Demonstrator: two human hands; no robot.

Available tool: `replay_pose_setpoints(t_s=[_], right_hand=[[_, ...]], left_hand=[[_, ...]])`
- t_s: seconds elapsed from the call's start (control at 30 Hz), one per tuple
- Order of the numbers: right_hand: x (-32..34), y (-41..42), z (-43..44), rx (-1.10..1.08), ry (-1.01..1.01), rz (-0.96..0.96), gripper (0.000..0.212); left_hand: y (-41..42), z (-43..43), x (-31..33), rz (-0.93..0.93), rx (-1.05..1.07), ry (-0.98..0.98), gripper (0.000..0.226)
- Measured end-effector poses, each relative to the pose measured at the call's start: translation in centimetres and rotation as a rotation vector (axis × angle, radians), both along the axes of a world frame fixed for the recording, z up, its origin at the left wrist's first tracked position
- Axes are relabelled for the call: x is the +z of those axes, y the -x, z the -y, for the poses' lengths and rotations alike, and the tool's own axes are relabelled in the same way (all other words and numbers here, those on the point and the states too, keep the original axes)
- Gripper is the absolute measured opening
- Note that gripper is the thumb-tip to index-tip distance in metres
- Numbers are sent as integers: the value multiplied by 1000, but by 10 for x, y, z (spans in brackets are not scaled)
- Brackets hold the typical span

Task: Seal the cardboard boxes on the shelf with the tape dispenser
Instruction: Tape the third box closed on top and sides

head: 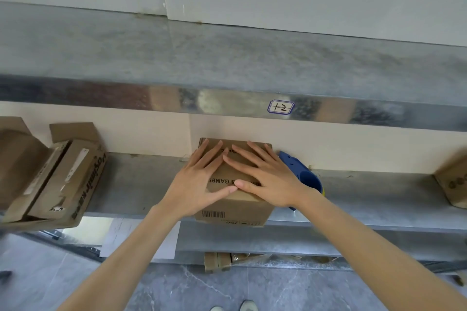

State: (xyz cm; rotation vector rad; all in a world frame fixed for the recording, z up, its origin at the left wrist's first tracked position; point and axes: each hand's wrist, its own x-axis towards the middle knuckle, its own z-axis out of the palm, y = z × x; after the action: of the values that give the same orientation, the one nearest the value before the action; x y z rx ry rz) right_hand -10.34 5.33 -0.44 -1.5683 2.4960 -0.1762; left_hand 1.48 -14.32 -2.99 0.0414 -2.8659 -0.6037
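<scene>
A small brown cardboard box (233, 209) stands on the metal shelf (141, 184), its front face with a barcode overhanging the shelf edge. My left hand (199, 179) and my right hand (265, 177) lie flat on its top with fingers spread, pressing the flaps down, thumbs meeting near the front. A blue tape dispenser (303, 174) lies on the shelf right beside the box, partly hidden behind my right wrist.
An open, tilted cardboard box (58, 174) sits at the shelf's left end. Another box (452, 179) shows at the right edge. The upper shelf beam (227, 101) carries a label "1-2". More cardboard lies on a lower shelf (217, 260).
</scene>
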Motion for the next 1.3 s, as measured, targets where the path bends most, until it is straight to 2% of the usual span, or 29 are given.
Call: replay_pose_setpoints(t_s=[0.1,0.27,0.4,0.43,0.5,0.57,0.67,0.77,0.9,1.0,1.1,1.2,1.3], right_hand=[[1,1,2,-21,-33,-14,64],[-2,-1,5,-143,-15,-30,74],[-12,-4,9,-330,78,33,74],[-13,-5,7,-393,132,101,72],[-15,-4,1,-552,274,363,69],[-14,-3,-7,-671,391,593,68],[-3,-6,-2,-753,577,756,71],[7,-8,11,-723,648,698,74],[-5,-14,20,-606,369,398,75],[-12,-10,23,-615,322,315,75],[-16,-8,21,-609,429,376,74],[-18,-12,14,-642,698,611,71],[-18,-12,12,-674,815,741,67]], left_hand=[[1,1,0,18,1,40,95],[1,-4,3,50,74,36,108],[2,-8,2,80,173,-118,123],[2,-8,2,80,177,-162,124],[2,-7,3,88,173,-212,125],[2,-7,7,118,164,-180,126],[6,-4,16,139,137,-94,134],[11,-3,18,125,139,-153,129],[11,-7,8,120,114,-169,123],[13,-6,6,109,103,-183,126],[12,-6,3,66,106,-282,118],[9,-6,-3,-34,126,-544,100],[10,-4,-6,-86,137,-721,94]])
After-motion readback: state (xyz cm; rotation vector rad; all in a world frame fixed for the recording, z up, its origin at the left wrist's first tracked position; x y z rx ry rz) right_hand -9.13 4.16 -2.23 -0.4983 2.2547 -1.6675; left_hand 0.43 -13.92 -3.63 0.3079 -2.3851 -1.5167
